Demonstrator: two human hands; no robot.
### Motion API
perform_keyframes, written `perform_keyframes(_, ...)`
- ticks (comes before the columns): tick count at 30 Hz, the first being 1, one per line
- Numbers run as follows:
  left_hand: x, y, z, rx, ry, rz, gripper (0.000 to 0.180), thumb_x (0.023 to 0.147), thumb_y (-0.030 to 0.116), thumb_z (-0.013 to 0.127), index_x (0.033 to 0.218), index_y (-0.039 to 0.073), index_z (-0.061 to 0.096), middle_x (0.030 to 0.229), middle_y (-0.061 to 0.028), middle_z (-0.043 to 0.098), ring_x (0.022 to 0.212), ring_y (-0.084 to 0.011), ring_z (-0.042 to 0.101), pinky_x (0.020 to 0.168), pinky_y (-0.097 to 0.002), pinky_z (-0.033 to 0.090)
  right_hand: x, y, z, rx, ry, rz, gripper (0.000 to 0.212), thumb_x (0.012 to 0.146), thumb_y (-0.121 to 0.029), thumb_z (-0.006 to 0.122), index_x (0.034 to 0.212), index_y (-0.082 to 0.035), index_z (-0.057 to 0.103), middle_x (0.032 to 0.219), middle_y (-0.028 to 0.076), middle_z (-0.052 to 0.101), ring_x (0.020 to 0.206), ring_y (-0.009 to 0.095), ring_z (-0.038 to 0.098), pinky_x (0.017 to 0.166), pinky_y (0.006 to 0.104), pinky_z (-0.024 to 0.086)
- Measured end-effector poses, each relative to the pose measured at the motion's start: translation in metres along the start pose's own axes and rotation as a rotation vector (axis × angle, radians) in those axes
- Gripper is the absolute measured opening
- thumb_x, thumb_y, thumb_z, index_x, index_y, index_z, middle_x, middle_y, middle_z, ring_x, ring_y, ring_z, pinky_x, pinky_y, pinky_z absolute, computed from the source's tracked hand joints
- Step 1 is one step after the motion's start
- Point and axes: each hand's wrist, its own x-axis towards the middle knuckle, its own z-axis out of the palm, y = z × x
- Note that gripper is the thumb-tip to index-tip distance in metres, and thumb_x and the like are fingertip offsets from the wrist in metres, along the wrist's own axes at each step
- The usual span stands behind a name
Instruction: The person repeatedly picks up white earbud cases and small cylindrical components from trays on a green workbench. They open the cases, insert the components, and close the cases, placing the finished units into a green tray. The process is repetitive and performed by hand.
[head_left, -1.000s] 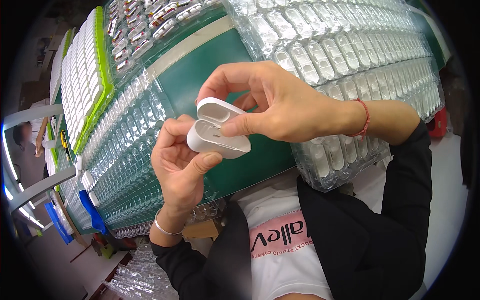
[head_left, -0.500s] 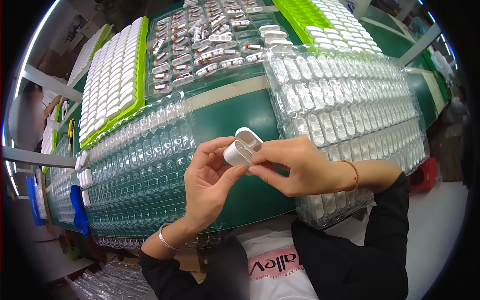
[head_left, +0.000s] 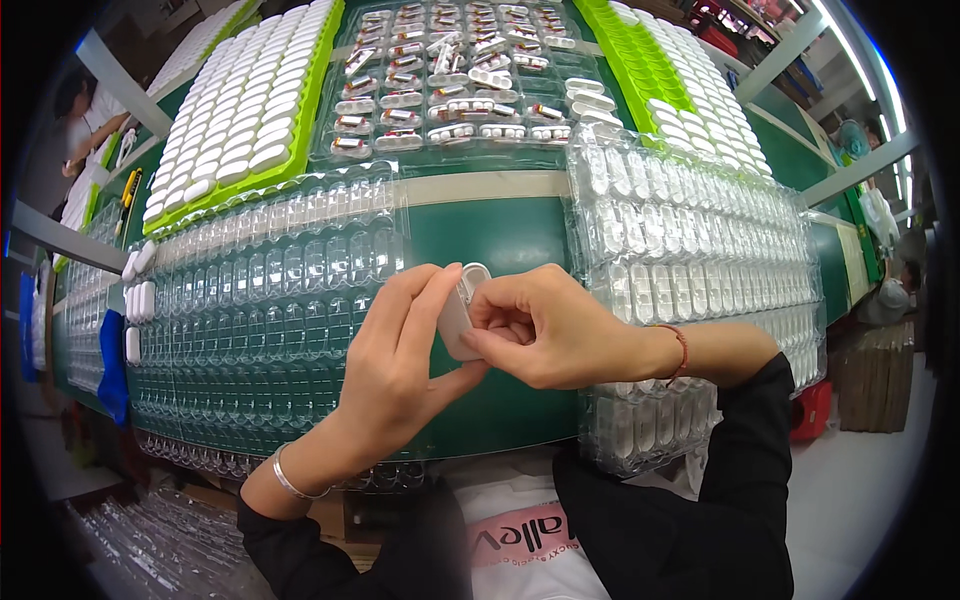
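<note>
Over the green tabletop, near its front edge, both hands hold a small white hollow plastic case (head_left: 455, 330), shaped like an earbud case. My left hand (head_left: 392, 350) is closed round its left side, fingers on top and thumb below. My right hand (head_left: 550, 325) pinches the right edge of the case, with the thumb on its outer face and the curled fingers by its opening. Any small part between those fingers is hidden. The rounded upper end of the case shows above the right fingertips.
Clear moulded trays (head_left: 270, 290) lie left of my hands. To the right, stacked clear trays (head_left: 690, 245) hold pale oblong shells. Beyond are a clear tray (head_left: 445, 100) of parts with red ends and green trays (head_left: 300, 150) of white cases. A blue cloth (head_left: 113, 365) hangs at left.
The case has turned, so its opening shows less and its outer face shows more. Both hands sit slightly further left in the picture, and the whole view has shifted.
</note>
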Motion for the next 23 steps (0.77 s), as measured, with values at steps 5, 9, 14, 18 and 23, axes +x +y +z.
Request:
perform_keyframes(5,-0.002,-0.012,-0.004,0.003,0.014,-0.028,0.074,0.060,0.007,0.084,0.126,-0.002,0.052,0.114,-0.0183,0.057,0.100,-0.0346,0.060,0.082,-0.0403,0.053,0.016,0.002,0.000,-0.087,-0.059,-0.021,0.012,0.079,-0.011,0.065,0.076,0.000,0.062,0.058,0.011,0.057,0.049,0.024,0.054,0.051,0.0352,0.042)
perform_keyframes(9,-0.004,-0.025,0.000,0.013,0.108,-0.067,0.072,0.060,0.008,0.084,0.124,-0.002,0.053,0.113,-0.0183,0.059,0.099,-0.0343,0.061,0.083,-0.0401,0.053,0.039,0.009,-0.014,-0.189,-0.085,-0.190,0.015,0.082,-0.016,0.067,0.077,-0.001,0.064,0.060,0.013,0.059,0.050,0.026,0.055,0.052,0.0356,0.042)
perform_keyframes(14,-0.001,-0.025,0.000,0.012,0.089,-0.047,0.071,0.060,0.007,0.084,0.124,-0.002,0.053,0.113,-0.0183,0.059,0.098,-0.0342,0.062,0.083,-0.0400,0.053,0.147,0.062,-0.113,-0.736,0.448,-0.463,0.019,0.088,-0.017,0.063,0.093,-0.001,0.071,0.075,0.011,0.068,0.067,0.021,0.064,0.063,0.0328,0.049)
perform_keyframes(18,-0.004,-0.024,-0.003,0.007,0.078,-0.072,0.070,0.061,0.007,0.084,0.123,-0.002,0.053,0.114,-0.0187,0.059,0.099,-0.0344,0.062,0.083,-0.0400,0.053,0.207,0.105,-0.151,-0.994,0.224,-0.297,0.022,0.083,-0.017,0.065,0.100,-0.004,0.071,0.095,0.016,0.069,0.088,0.031,0.065,0.079,0.0385,0.051)
perform_keyframes(23,-0.011,-0.027,-0.007,0.001,0.081,-0.116,0.070,0.063,0.008,0.083,0.124,-0.001,0.053,0.115,-0.0180,0.058,0.100,-0.0346,0.061,0.084,-0.0404,0.053,0.216,0.101,-0.132,-0.979,0.085,-0.049,0.030,0.077,-0.021,0.071,0.103,-0.004,0.070,0.103,0.015,0.068,0.097,0.030,0.064,0.085,0.0400,0.050)
